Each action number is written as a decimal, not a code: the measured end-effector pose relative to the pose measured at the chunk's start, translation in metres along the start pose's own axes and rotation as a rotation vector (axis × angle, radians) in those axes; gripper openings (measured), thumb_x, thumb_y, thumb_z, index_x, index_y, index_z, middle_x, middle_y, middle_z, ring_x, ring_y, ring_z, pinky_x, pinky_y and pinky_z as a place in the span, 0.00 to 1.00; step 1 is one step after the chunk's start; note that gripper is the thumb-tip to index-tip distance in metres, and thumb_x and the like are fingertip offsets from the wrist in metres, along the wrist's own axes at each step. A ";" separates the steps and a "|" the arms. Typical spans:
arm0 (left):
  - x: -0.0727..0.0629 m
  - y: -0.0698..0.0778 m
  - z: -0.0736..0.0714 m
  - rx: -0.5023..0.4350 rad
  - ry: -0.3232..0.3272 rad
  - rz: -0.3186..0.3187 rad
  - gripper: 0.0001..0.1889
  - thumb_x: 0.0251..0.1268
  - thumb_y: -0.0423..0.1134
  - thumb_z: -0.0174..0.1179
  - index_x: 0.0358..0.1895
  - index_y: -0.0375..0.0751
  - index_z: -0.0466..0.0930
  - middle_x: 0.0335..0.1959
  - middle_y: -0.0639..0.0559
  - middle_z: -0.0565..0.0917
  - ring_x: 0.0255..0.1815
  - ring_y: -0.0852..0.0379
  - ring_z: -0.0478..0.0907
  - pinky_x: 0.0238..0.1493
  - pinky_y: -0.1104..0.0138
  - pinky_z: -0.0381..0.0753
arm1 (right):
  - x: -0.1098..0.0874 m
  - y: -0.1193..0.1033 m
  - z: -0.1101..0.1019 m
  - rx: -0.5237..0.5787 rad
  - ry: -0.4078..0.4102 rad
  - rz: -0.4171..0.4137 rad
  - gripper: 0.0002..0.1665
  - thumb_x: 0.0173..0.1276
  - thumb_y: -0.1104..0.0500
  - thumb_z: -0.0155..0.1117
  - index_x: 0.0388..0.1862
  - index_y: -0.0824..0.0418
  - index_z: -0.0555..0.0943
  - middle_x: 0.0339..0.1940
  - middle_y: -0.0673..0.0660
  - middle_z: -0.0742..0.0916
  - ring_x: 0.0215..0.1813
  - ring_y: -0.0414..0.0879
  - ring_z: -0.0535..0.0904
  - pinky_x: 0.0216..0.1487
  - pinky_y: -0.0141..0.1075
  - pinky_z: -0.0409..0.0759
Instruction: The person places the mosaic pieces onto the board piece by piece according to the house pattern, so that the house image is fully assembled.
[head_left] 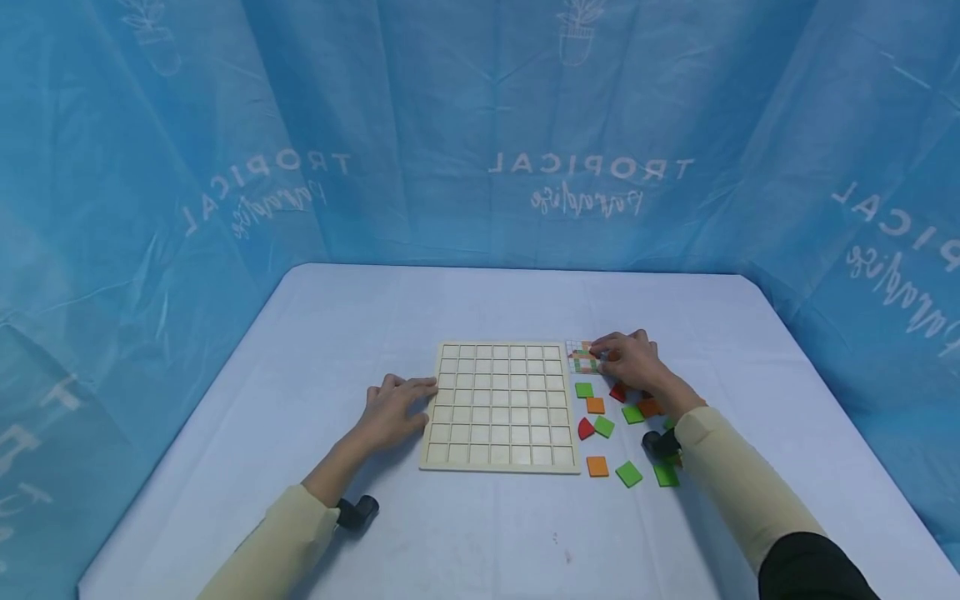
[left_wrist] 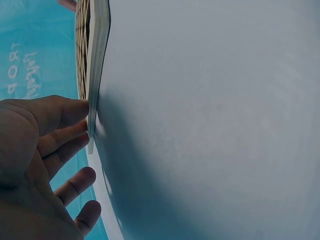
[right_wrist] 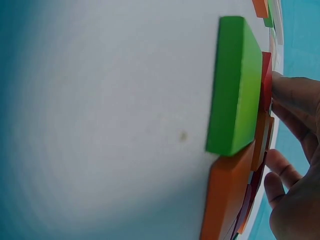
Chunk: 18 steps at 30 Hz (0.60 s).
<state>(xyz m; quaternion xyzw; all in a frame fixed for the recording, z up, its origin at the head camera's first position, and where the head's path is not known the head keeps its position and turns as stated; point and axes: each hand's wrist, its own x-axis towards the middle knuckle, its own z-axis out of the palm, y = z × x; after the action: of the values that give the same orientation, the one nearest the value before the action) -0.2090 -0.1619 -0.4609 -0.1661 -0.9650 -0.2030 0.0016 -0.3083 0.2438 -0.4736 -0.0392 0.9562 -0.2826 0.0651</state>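
Observation:
A pale wooden board [head_left: 501, 408] with a grid of square cells lies on the table. My left hand [head_left: 395, 410] is at its left edge, the fingertips and thumb touching the rim; the left wrist view shows the same board edge [left_wrist: 95, 65] against the fingers. My right hand [head_left: 632, 360] reaches over the right side of a small printed pattern card [head_left: 576, 360] by the board's upper right corner. Its fingertips rest on or just above the card, which they partly cover. In the right wrist view the fingers [right_wrist: 295, 95] look loosely bent, with the fingertips partly hidden behind tiles.
Loose tiles lie right of the board, among them a green square [head_left: 628, 474], an orange square [head_left: 597, 467] and a red curved piece [head_left: 586, 428]. Several more sit under the right forearm. The white table [head_left: 480, 533] meets blue curtains [head_left: 450, 125].

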 end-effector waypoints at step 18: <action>0.001 0.000 -0.001 -0.048 0.016 0.003 0.22 0.60 0.35 0.63 0.60 0.41 0.77 0.65 0.49 0.73 0.54 0.47 0.65 0.46 0.51 0.58 | -0.024 -0.006 -0.014 0.038 0.060 -0.091 0.24 0.64 0.55 0.66 0.59 0.56 0.80 0.63 0.59 0.75 0.61 0.61 0.56 0.52 0.56 0.63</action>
<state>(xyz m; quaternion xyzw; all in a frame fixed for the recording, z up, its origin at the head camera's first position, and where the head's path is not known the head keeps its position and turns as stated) -0.2102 -0.1624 -0.4601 -0.1661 -0.9595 -0.2274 0.0055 -0.2867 0.2488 -0.4565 -0.0729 0.9495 -0.3042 0.0240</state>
